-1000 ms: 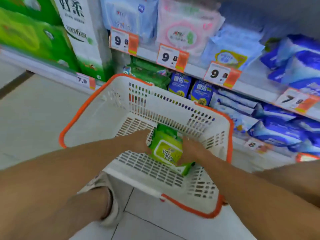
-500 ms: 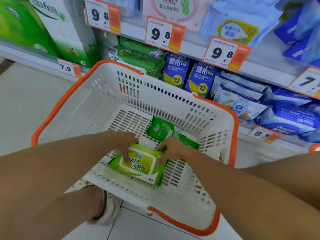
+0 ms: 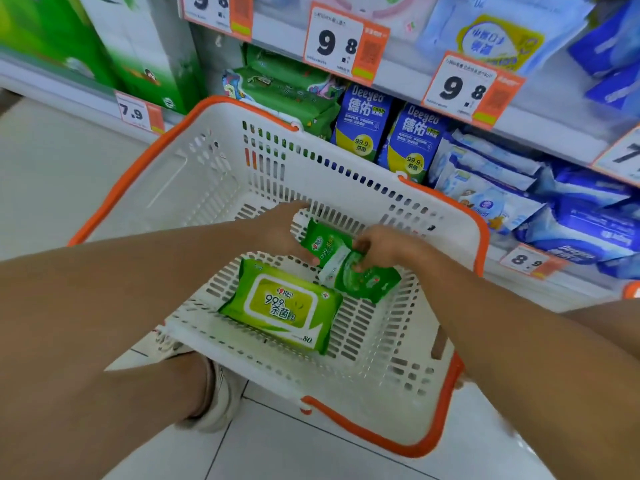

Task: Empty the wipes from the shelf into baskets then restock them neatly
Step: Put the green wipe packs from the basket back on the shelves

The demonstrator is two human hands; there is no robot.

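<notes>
Head view: small green wipes pack (image 3: 341,263) in the basket (image 3: 349,183), by its far wall, is pinched by left hand (image 3: 277,233) and right hand (image 3: 375,245), best laid flat beside the large green wipes pack (image 3: 282,304), glossy soft film, lying label-up.

Bright even store light, soft shadows, wide-angle bending at edges, slight blur thruout
</notes>
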